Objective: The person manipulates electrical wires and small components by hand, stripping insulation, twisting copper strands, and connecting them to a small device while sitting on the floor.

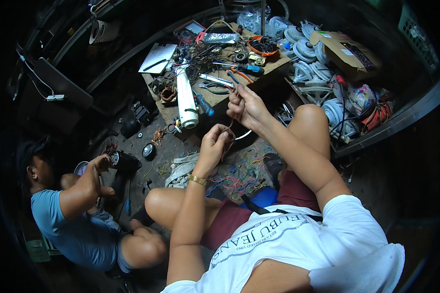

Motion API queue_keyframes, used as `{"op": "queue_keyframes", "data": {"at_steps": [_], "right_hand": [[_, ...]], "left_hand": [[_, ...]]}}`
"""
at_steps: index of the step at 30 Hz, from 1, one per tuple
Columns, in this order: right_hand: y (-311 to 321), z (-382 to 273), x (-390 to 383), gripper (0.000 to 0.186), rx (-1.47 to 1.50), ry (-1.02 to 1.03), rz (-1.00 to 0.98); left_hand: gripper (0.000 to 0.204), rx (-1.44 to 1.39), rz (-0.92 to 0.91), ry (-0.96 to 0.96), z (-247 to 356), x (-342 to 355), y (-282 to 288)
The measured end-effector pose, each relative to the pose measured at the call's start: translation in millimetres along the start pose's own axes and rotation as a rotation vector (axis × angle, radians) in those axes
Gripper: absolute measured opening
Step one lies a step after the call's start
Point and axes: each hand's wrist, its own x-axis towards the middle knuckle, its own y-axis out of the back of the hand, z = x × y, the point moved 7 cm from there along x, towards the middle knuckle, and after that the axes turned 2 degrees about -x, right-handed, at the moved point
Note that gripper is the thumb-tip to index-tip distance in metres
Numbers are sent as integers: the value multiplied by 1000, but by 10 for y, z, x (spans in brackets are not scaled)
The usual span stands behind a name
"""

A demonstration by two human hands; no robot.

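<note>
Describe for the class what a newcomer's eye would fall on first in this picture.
Probably the long white tapered piece on the cluttered table, bright against a dark heap of wires. Just nearer, the left hand and right hand pinch a thin brownish strand. Colour then draws the eye to tangled bright wires on the floor, and pale round parts are piled at upper right.

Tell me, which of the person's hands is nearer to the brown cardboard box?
Right. The right hand is to the left of the brown cardboard box and lower in view; the left hand is farther left and even lower.
</note>
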Motion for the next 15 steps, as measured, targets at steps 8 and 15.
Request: {"op": "queue_keyframes", "data": {"at_steps": [8,15], "right_hand": [[347,-1128,330,26,48,268,109],[1251,-1606,428,30,91,239,366]], "left_hand": [[16,162,40,-63,251,-254,-115],[21,-802,-18,-153,791,-491,-281]]}}
